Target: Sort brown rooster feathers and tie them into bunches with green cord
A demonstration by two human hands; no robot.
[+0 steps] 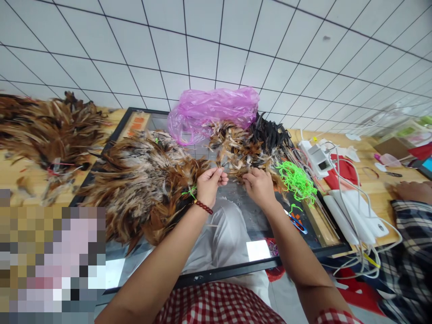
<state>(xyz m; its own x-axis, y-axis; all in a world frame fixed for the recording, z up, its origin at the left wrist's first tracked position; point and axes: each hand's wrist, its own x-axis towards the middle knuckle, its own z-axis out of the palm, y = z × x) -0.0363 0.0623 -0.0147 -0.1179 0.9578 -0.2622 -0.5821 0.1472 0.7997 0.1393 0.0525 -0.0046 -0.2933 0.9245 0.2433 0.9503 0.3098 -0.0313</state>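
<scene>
My left hand point(209, 183), with a bead bracelet on the wrist, is closed in a pinch on brown feathers at the edge of a loose feather pile point(238, 150). My right hand point(258, 184) is closed too, its fingers curled into the same pile right beside the left. A big mound of brown and tan feathers point(141, 180) lies to the left of my hands, with a green tie point(189, 192) near my left wrist. Everything rests on a black-framed glass panel point(236, 269).
A pink plastic bag point(216, 110) lies behind the pile, beside black feathers point(272, 132). Green cord point(297, 179), a white power strip point(317, 157) with cables and blue scissors point(299, 223) sit to the right. More feathers point(50, 130) lie far left. Another person's sleeve point(410, 243) is at right.
</scene>
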